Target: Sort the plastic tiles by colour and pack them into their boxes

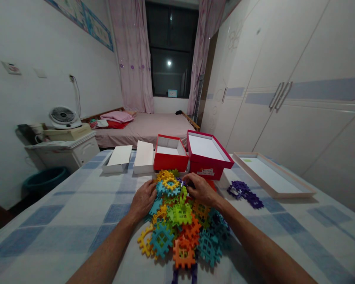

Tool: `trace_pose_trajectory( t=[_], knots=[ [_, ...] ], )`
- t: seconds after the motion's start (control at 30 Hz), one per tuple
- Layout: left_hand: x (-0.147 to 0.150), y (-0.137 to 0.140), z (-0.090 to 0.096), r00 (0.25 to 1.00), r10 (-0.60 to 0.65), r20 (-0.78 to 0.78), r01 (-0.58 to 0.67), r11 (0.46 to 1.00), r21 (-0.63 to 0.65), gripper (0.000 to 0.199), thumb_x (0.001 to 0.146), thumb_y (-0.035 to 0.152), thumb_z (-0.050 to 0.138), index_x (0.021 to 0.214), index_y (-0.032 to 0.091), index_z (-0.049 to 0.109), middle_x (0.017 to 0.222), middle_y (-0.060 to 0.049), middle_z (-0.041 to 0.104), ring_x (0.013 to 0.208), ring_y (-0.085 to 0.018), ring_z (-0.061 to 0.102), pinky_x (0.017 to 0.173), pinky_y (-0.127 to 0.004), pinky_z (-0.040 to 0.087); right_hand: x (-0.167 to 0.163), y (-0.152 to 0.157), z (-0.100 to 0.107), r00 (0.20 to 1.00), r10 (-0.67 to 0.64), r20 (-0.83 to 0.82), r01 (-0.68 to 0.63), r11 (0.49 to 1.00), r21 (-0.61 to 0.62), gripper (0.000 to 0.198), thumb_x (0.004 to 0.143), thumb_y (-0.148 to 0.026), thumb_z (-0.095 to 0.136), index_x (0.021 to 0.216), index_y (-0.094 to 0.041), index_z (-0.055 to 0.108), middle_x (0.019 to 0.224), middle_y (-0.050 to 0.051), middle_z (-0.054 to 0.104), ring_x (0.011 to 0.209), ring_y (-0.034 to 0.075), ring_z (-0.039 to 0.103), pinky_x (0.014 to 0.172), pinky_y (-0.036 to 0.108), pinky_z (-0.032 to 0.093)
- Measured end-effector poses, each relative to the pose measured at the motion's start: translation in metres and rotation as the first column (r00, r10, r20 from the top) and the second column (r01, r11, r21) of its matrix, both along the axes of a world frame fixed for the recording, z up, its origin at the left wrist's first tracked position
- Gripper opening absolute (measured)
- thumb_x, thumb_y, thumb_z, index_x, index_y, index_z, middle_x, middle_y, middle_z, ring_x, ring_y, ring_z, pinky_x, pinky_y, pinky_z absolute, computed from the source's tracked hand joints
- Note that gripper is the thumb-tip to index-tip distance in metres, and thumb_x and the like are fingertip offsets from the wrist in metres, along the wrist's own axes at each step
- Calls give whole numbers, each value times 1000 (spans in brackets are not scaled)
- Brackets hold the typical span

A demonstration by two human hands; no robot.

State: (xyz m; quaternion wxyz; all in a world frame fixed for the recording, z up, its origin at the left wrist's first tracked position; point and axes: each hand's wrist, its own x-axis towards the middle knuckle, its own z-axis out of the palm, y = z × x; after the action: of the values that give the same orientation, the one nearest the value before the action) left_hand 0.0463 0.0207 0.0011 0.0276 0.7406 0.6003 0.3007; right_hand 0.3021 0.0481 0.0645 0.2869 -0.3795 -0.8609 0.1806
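Observation:
A heap of interlocking plastic building pieces (180,215) in yellow, blue, green, orange and purple lies on the table in front of me. My left hand (143,198) rests against the heap's left side, fingers bent loosely beside blue and yellow pieces; its fingertips are partly hidden. On the far right side of the heap, my right hand (199,188) is closed, with its fingertips at a purple building piece (180,182) that is mostly covered. Several purple pieces (245,193) lie apart from the heap, to the right of my right hand.
Behind the heap stand a red box (170,161) and a crimson box (210,169). White boxes (143,167) are to their left. A shallow tray-like lid (279,193) lies at the right. The table (62,221) has a checked cloth; a bed (165,124) stands beyond it.

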Motion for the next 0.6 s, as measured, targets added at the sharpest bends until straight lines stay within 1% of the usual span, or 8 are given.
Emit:
trace_pose_trajectory(
  t=[0.07, 0.1, 0.17, 0.23, 0.3, 0.4, 0.53, 0.6],
  knots=[
    [0, 0, 1, 1000, -7, 7, 7, 1000, 3, 37, 88, 27, 37, 111, 16, 63, 123, -10, 58, 114, -21, 54, 102, -37, 42, -1, 6, 0, 996, -60, 60, 66, 993, -102, 55, 70, -7, 48, 124, -15, 51, 112, 10, 61, 101, 19, 56, 89, 31, 42],
    [0, 0, 1, 1000, -9, 9, 9, 1000, 5, 37, 88, 28, 37, 110, 16, 64, 122, -10, 58, 114, -21, 54, 102, -37, 42, -2, 10, -1, 991, -83, 104, 98, 982, -158, 61, 70, -9, 51, 130, -15, 47, 118, 11, 60, 106, 21, 56, 92, 33, 42],
    [1, 0, 1, 1000, -16, 13, 15, 1000, 7, 37, 89, 28, 36, 110, 16, 64, 122, -10, 58, 114, -21, 54, 103, -37, 41, -6, 19, -2, 980, -88, 179, 133, 958, -253, 63, 70, -14, 57, 132, -14, 47, 125, 12, 58, 111, 23, 55, 95, 34, 41],
    [1, 0, 2, 1000, -15, 19, 15, 1000, 7, 37, 89, 27, 36, 111, 16, 64, 123, -10, 58, 115, -21, 54, 103, -37, 41, -11, 29, -3, 975, -61, 215, 126, 944, -306, 58, 68, -18, 62, 125, -13, 55, 123, 11, 61, 109, 24, 57, 93, 32, 43],
    [1, 0, 2, 1000, -13, 26, 13, 1000, 6, 36, 89, 27, 37, 111, 16, 63, 123, -9, 58, 115, -20, 54, 103, -36, 41, -16, 37, -3, 971, -47, 234, 125, 935, -332, 52, 66, -19, 65, 118, -14, 61, 115, 10, 65, 102, 24, 61, 88, 30, 46],
    [1, 0, 2, 999, -13, 35, 13, 1000, 5, 36, 88, 27, 37, 111, 16, 63, 123, -10, 58, 115, -21, 54, 103, -37, 41, -21, 45, -2, 965, -67, 254, 156, 923, -351, 49, 63, -19, 69, 112, -18, 64, 103, 6, 69, 92, 23, 63, 80, 29, 48],
    [1, -1, 3, 998, -32, 55, 31, 999, 9, 35, 88, 25, 37, 108, 16, 64, 122, -9, 58, 114, -21, 54, 103, -37, 41, -20, 45, -1, 963, -121, 240, 198, 924, -328, 51, 63, -17, 69, 114, -14, 59, 103, 9, 68, 89, 22, 63, 77, 30, 48],
    [1, -1, 3, 997, -45, 65, 44, 999, 8, 34, 87, 24, 38, 108, 17, 64, 121, -10, 58, 113, -21, 55, 102, -37, 42, -18, 40, 0, 970, -131, 205, 190, 934, -303, 45, 66, -19, 67, 110, -14, 59, 101, 8, 68, 88, 20, 62, 75, 28, 47]
  ],
)
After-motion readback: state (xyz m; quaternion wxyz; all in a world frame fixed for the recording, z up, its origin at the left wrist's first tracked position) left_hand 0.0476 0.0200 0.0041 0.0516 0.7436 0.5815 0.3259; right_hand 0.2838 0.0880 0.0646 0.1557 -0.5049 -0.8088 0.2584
